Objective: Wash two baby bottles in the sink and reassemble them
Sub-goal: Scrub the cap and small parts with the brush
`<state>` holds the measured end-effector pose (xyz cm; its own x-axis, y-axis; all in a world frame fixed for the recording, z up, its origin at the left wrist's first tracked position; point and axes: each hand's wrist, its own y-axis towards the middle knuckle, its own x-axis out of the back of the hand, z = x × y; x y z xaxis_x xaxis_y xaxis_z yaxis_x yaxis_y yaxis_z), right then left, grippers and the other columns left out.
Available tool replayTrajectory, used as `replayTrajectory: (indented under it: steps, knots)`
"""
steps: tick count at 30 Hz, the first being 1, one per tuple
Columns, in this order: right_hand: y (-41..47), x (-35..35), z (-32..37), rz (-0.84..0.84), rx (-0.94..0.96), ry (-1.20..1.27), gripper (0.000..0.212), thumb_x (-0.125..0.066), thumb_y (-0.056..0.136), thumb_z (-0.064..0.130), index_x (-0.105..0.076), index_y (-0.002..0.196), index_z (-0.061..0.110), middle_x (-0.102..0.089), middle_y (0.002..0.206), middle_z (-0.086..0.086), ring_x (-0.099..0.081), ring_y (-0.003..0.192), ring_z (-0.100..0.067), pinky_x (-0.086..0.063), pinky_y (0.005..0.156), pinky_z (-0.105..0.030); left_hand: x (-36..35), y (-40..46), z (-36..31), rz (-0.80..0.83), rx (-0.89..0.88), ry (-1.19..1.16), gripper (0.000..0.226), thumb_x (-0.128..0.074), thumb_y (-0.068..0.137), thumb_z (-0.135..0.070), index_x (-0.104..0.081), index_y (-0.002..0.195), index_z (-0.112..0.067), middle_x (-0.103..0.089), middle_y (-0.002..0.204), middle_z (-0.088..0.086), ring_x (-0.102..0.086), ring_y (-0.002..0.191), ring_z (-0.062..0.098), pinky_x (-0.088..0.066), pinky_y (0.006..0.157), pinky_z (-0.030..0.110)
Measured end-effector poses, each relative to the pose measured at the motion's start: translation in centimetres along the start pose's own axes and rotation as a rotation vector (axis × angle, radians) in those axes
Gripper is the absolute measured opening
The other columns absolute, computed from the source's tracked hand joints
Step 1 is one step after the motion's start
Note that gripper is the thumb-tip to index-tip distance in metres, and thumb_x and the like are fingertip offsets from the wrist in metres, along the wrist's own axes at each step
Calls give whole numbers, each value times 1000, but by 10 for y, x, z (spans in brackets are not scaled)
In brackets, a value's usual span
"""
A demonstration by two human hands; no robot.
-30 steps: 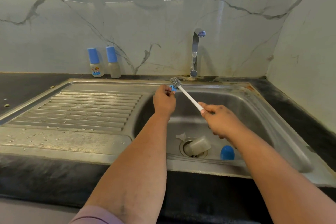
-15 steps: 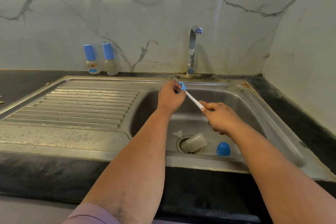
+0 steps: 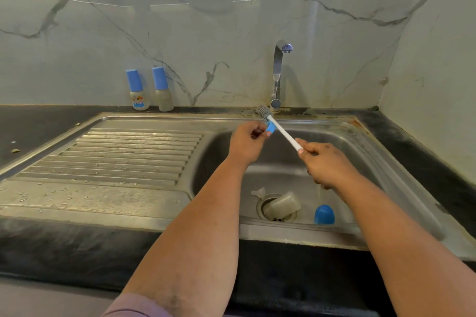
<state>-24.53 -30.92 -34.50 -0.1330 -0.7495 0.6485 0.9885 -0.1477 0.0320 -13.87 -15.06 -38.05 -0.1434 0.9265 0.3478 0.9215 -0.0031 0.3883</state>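
Blue plastic is what I am scrubbing: my left hand [image 3: 247, 143] pinches a small blue collar ring [image 3: 270, 127] over the far left of the sink [image 3: 401, 177], and my right hand [image 3: 325, 163] is wrapped round the white handle of the bottle brush [image 3: 282, 132], whose grey bristle head pokes past the ring toward the tap [image 3: 277, 77]. I judge the step in hand to be brushing this ring clean. To do it well I should keep the pinch on the ring's outer edge so the opening stays free, run the bristles through the hole with short strokes while I turn the ring, and hold both over the basin so drips fall inside. The ring is small and probably wet, so a firm pinch matters; dropped, it could slide to the drain.

Low in the sink, near me, a clear bottle body [image 3: 283, 204] lies tipped on the drain, a clear teat [image 3: 258, 192] just left of it, a blue cap [image 3: 324, 214] to its right. Two capped bottles [image 3: 139, 90] stand on the far surface by the wall.
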Motion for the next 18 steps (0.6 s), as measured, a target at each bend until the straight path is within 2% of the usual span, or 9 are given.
replayTrajectory:
  steps: [2, 5, 7, 10, 14, 16, 18]
  knots:
    - [1, 5, -3, 27, -51, 111, 37, -43, 102, 35, -47, 138, 42, -52, 77, -1, -43, 61, -14, -37, 50, -27, -1, -1, -6, -57, 58, -212, 6, -66, 90, -11, -65, 87, -16, -60, 79, -7, -53, 74, 5, -45, 74, 18]
    - [-3, 4, -2, 126, -89, 229, 36, -44, 102, 34, -49, 136, 43, -48, 74, -5, -37, 57, -13, -34, 47, -24, 10, 4, -8, -157, 232, -666, 14, -61, 94, -9, -61, 82, -16, -60, 79, -2, -54, 78, 8, -48, 75, 20]
    - [-5, 1, -1, 169, -60, 234, 36, -45, 102, 33, -49, 135, 43, -46, 72, -4, -36, 55, -12, -32, 46, -23, 19, 6, -8, -191, 349, -933, 10, -58, 95, -7, -58, 86, -11, -63, 87, 3, -60, 85, 9, -51, 80, 20]
    - [-7, 3, -1, 226, -6, 192, 36, -48, 101, 32, -50, 133, 46, -47, 72, -3, -37, 55, -11, -33, 45, -21, 31, 9, -9, -300, 435, -1248, 5, -56, 96, -7, -56, 93, -3, -64, 94, 10, -64, 88, 15, -50, 91, 28]
    - [-8, 10, -3, 291, 10, 150, 34, -51, 99, 32, -53, 129, 50, -47, 71, -3, -37, 53, -9, -34, 45, -20, 40, 12, -4, -420, 479, -1298, 7, -56, 96, -8, -55, 93, -2, -61, 95, 11, -62, 98, 20, -49, 97, 28]
    - [-10, 9, -1, 296, 34, 175, 33, -52, 99, 33, -55, 127, 50, -48, 69, 0, -38, 53, -8, -34, 46, -21, 40, 13, 1, -483, 506, -1174, 9, -57, 96, -9, -53, 88, -6, -60, 90, 9, -62, 87, 16, -53, 87, 24]
    - [-8, 3, 1, 180, 93, 150, 32, -52, 99, 34, -55, 126, 50, -51, 72, 7, -43, 58, -8, -37, 50, -21, 37, 13, 3, -496, 504, -1026, 16, -58, 96, -10, -50, 82, -10, -57, 85, 6, -57, 76, 10, -52, 74, 18]
